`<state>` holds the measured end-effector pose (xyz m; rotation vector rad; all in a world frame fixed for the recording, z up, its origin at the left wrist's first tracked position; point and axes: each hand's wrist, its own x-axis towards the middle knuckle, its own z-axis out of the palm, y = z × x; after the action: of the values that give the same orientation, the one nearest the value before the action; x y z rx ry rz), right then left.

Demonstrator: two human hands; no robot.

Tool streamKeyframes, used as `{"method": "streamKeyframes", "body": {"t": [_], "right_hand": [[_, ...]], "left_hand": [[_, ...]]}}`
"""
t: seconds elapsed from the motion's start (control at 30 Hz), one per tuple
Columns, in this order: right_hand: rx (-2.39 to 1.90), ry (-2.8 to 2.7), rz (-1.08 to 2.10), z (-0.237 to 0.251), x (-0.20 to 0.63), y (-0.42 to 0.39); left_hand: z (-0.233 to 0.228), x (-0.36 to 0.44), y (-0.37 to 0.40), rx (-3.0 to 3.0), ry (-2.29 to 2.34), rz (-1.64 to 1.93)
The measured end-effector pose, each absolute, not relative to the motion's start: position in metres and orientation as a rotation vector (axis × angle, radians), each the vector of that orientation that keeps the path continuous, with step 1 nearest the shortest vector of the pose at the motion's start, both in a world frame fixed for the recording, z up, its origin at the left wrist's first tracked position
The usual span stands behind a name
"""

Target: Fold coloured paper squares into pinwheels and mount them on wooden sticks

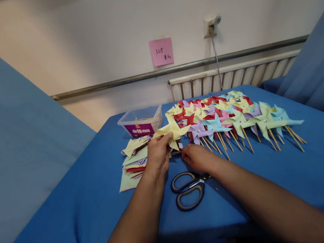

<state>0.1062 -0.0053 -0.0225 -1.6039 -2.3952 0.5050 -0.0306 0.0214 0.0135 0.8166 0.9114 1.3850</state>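
Note:
Raised over the table, a yellow paper pinwheel is pinched in my left hand. My right hand is low beside it, its fingers curled together near a small box-like item that is mostly hidden; whatever they hold is too small to make out. Below the right hand lie scissors with dark handles, their blades partly covered by my forearm. Left of my left hand sits a stack of coloured paper, with folded pieces on top.
Many finished pinwheels on wooden sticks lie across the right and back of the blue-covered table. A clear plastic tub with a purple label stands behind the paper stack. A radiator and rail run along the wall; blue curtains hang both sides.

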Motion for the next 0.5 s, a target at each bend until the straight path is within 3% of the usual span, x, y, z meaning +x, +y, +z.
{"method": "streamKeyframes", "body": {"t": [0.5], "right_hand": [[-1.624,-2.442,0.455,-0.0179,0.1026,-0.0111]], "left_hand": [[0.0156,-0.0292,0.0206,0.822,0.928,1.384]]}}
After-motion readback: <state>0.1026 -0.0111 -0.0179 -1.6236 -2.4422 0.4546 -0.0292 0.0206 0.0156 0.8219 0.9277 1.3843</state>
